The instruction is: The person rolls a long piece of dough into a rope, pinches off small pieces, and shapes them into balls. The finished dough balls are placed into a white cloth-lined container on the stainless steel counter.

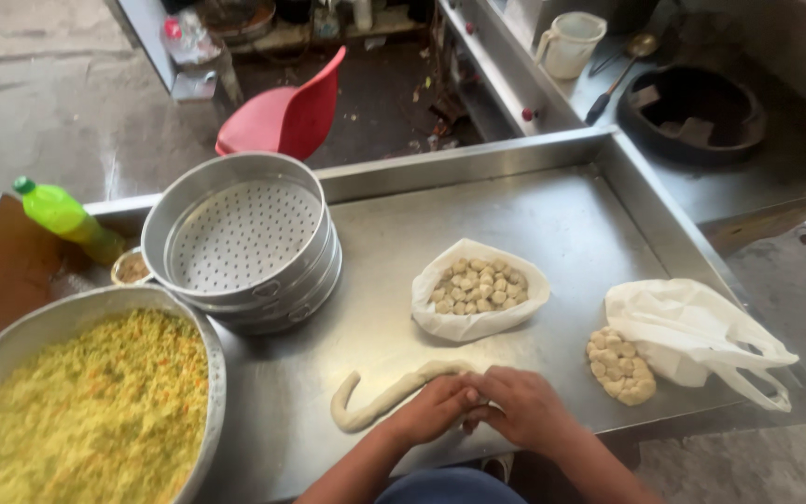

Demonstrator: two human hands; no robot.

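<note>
A long rope of pale dough [380, 399] lies curved on the steel table [552, 224] near its front edge. My left hand [433, 408] rests on the rope's right end, fingers curled over it. My right hand [526, 405] touches the left one and covers the rope's tip; both seem to grip the dough. Beyond the hands, a white plastic bag [431, 313] lies open with several small dough pieces [479, 285] inside. To the right, a heap of similar dough pieces [619, 366] sits on the table beside another white plastic bag [692, 331].
A stack of perforated metal steamer trays [244, 238] stands at back left. A big metal bowl of yellow chopped filling [86, 401] fills the lower left. Behind it are a green bottle [65, 217] and a small cup [130, 268]. A red chair [286, 117] stands beyond the table.
</note>
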